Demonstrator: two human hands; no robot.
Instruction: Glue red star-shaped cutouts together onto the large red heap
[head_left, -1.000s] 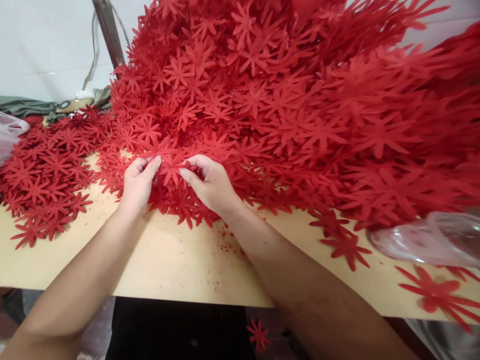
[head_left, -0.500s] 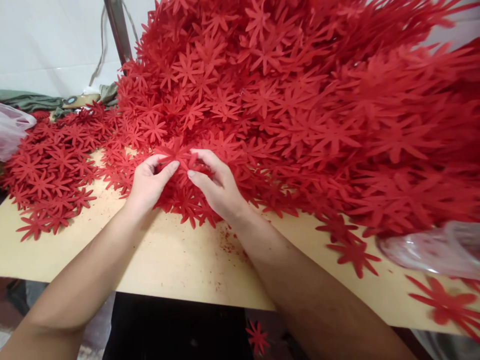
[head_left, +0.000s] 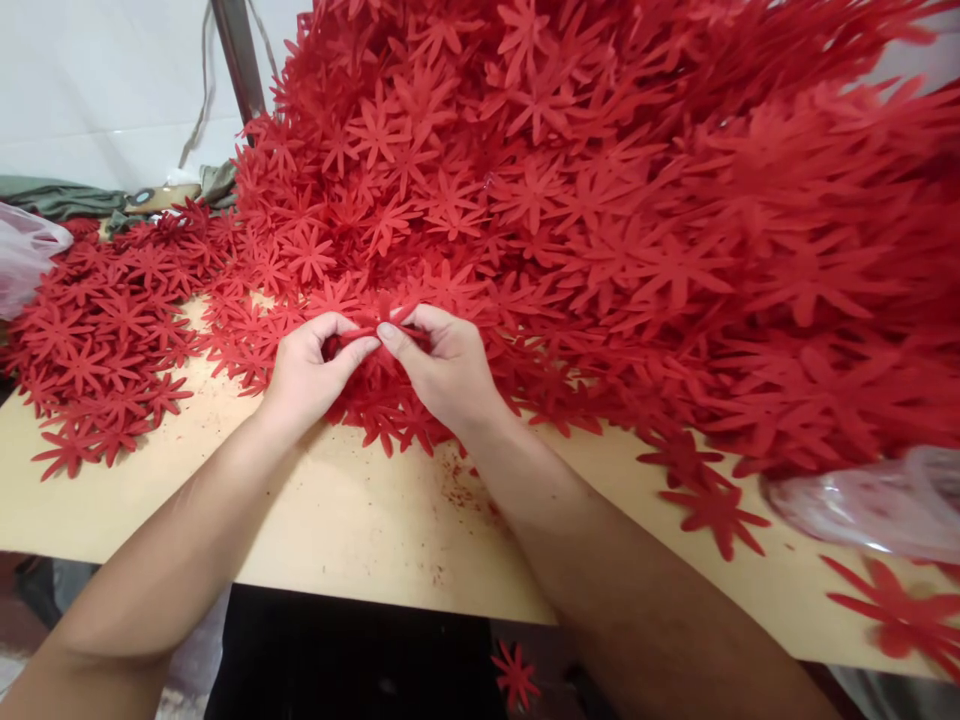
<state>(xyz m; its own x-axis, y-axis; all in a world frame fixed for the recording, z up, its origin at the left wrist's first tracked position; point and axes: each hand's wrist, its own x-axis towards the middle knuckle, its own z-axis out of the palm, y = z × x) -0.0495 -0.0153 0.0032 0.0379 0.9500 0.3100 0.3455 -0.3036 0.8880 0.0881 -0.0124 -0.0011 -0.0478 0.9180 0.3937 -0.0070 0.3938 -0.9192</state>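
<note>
Between my two hands is a red flower-shaped cutout [head_left: 384, 308] with narrow petals, seen nearly edge-on. My left hand [head_left: 309, 368] pinches its left side between thumb and fingers. From the other side my right hand [head_left: 444, 366] grips it, thumb tip close to the left thumb. Fingers and thumbs cover much of the cutout. Just behind and beneath the hands spreads a big heap of the same red cutouts [head_left: 525, 200].
A lower pile of red cutouts [head_left: 97, 330] lies at the left beside a white plastic bag [head_left: 28, 255]. Loose cutouts [head_left: 720, 512] and a clear plastic container [head_left: 862, 505] are at the right. Red crumbs dot the pale tabletop [head_left: 337, 520]. One cutout [head_left: 515, 675] is below the table edge.
My hands have come closer together, their thumbs now nearly meeting. The cutout, spread face-up before, is now bunched or tilted between the fingers.
</note>
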